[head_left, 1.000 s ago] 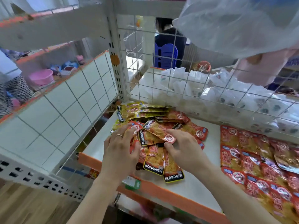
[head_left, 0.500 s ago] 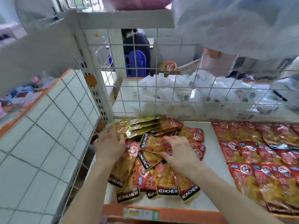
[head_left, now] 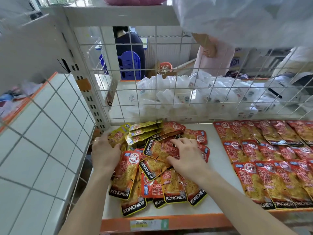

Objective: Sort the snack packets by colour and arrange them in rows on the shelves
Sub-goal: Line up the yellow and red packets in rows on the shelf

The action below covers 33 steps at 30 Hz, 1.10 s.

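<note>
Head view: I see left hand (head_left: pixel 105 153) cupped against left edge of mixed packet pile (head_left: pixel 157 180), fingers bent; grip unclear. Right hand (head_left: pixel 188 156) flat on pile, fingers spread, holding nothing. White shelf (head_left: pixel 218 155) carries pile, yellow packets (head_left: pixel 144 131) at its back, red packet rows (head_left: pixel 271 158) to right.
</note>
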Each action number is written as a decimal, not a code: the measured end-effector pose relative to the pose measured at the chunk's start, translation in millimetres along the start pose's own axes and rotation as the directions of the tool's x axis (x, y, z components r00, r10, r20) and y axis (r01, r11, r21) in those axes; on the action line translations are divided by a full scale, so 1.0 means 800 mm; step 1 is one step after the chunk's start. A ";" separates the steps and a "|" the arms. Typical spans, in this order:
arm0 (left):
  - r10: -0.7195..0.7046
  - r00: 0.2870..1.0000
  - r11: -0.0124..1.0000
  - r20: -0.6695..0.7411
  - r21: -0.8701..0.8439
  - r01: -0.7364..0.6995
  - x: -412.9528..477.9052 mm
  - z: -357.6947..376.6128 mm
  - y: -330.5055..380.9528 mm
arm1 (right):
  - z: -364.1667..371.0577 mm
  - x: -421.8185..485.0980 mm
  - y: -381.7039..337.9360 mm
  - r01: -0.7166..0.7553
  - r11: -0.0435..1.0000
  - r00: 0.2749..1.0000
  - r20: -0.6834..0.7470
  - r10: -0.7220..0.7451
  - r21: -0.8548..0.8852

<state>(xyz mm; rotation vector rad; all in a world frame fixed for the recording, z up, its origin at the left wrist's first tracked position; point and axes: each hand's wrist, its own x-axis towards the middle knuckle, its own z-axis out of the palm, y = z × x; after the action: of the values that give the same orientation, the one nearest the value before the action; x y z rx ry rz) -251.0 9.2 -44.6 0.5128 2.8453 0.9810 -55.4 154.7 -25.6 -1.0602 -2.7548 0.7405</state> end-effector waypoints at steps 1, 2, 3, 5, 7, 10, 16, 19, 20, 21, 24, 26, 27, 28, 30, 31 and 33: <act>-0.020 1.000 0.997 -0.018 -0.068 0.018 -0.001 -0.005 0.003 | 0.000 -0.002 0.000 -0.004 1.000 1.000 -0.006 0.004 0.018; -0.050 0.998 0.991 -0.028 -0.126 0.046 -0.002 -0.009 0.005 | -0.001 -0.004 0.001 -0.003 0.999 1.000 -0.014 0.004 0.032; -0.080 0.996 0.981 -0.033 -0.178 0.073 -0.003 -0.013 0.007 | -0.001 -0.005 0.002 -0.001 0.999 1.000 -0.023 0.002 0.044; -0.140 0.987 0.950 -0.076 -0.290 0.112 -0.005 -0.021 0.008 | -0.002 -0.007 0.002 0.005 0.997 0.999 -0.042 -0.002 0.073; -0.199 0.971 0.902 -0.132 -0.413 0.129 -0.012 -0.031 0.016 | -0.005 -0.010 0.001 0.023 0.994 0.997 -0.072 -0.016 0.106; -0.242 0.963 0.788 -0.120 -0.603 0.123 -0.035 -0.043 0.037 | -0.011 -0.012 -0.002 0.067 0.980 0.992 -0.115 -0.046 0.187; -0.119 0.952 0.575 0.281 -0.763 0.297 -0.097 -0.035 0.092 | -0.031 -0.011 -0.005 -0.039 0.768 0.999 0.034 0.023 0.639; -0.046 0.932 0.610 0.361 -0.728 0.312 -0.117 -0.018 0.109 | -0.036 -0.011 0.004 -0.131 0.615 0.991 0.123 0.057 0.777; -0.028 0.923 0.625 0.384 -0.714 0.316 -0.122 -0.013 0.113 | -0.037 -0.011 0.008 -0.155 0.573 0.988 0.141 0.068 0.805; -0.012 0.912 0.639 0.409 -0.699 0.322 -0.126 -0.009 0.117 | -0.037 -0.012 0.013 -0.177 0.526 0.984 0.158 0.081 0.832; 0.048 0.886 0.699 0.461 -0.649 0.300 -0.132 0.001 0.123 | -0.037 -0.015 0.031 -0.236 0.431 0.971 0.195 0.138 0.871; 0.128 0.893 0.771 0.431 -0.610 0.184 -0.130 0.005 0.122 | -0.037 -0.017 0.044 -0.252 0.405 0.965 0.200 0.167 0.879; 0.185 0.909 0.816 0.373 -0.573 0.069 -0.128 0.008 0.121 | -0.037 -0.018 0.050 -0.252 0.390 0.964 0.196 0.178 0.886; 0.258 0.922 0.864 0.287 -0.496 -0.088 -0.123 0.012 0.118 | -0.038 -0.020 0.056 -0.253 0.380 0.962 0.191 0.195 0.890; 0.453 0.874 0.884 0.174 -0.214 -0.415 -0.110 0.014 0.114 | -0.040 -0.023 0.066 -0.258 0.384 0.956 0.178 0.232 0.887; 0.529 0.823 0.846 0.208 -0.054 -0.530 -0.103 0.014 0.113 | -0.041 -0.025 0.071 -0.259 0.385 0.954 0.173 0.243 0.886; 0.536 0.743 0.751 0.401 0.176 -0.636 -0.088 0.014 0.113 | -0.045 -0.029 0.080 -0.259 0.379 0.951 0.166 0.261 0.888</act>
<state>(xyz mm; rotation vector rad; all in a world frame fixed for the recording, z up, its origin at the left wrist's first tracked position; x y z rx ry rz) -156.7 58.7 0.1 1.5391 2.5502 0.4219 9.9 195.0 -22.4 -1.1367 -1.5918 1.9475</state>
